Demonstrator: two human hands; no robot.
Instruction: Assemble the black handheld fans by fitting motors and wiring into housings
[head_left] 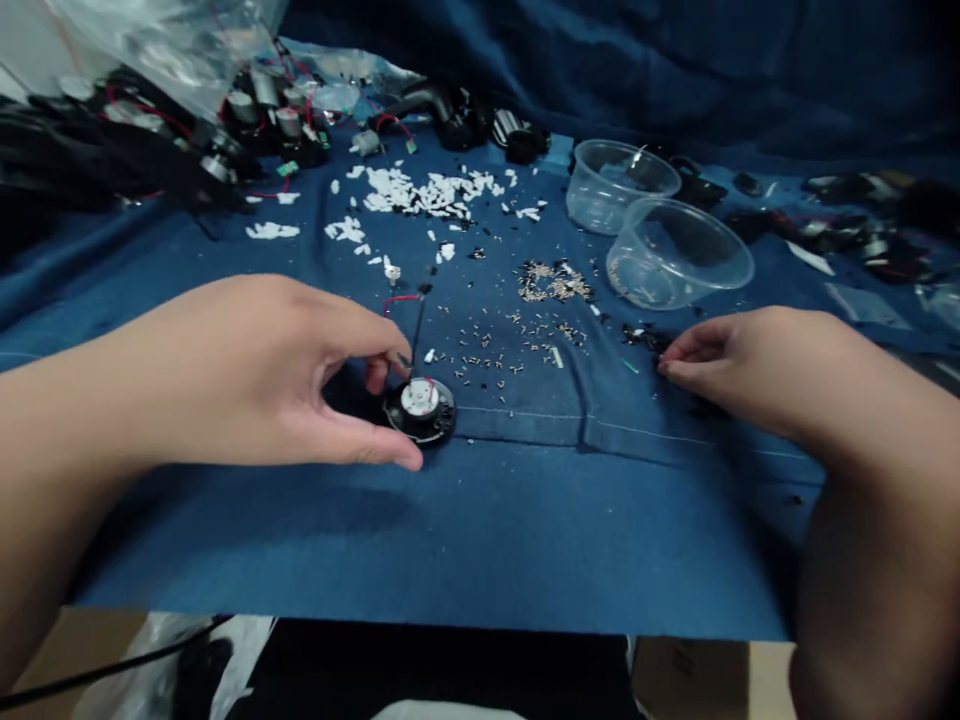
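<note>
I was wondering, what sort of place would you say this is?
It looks like a workbench for small electromechanical parts, perhaps in a workshop: what appear to be tiny screws lie scattered on a blue cloth, and motors with red wires are heaped at the far left.

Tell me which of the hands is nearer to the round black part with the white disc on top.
Left. The left hand curves around the left side of the round black part; the right hand is well off to its right, by small black pieces.
</note>
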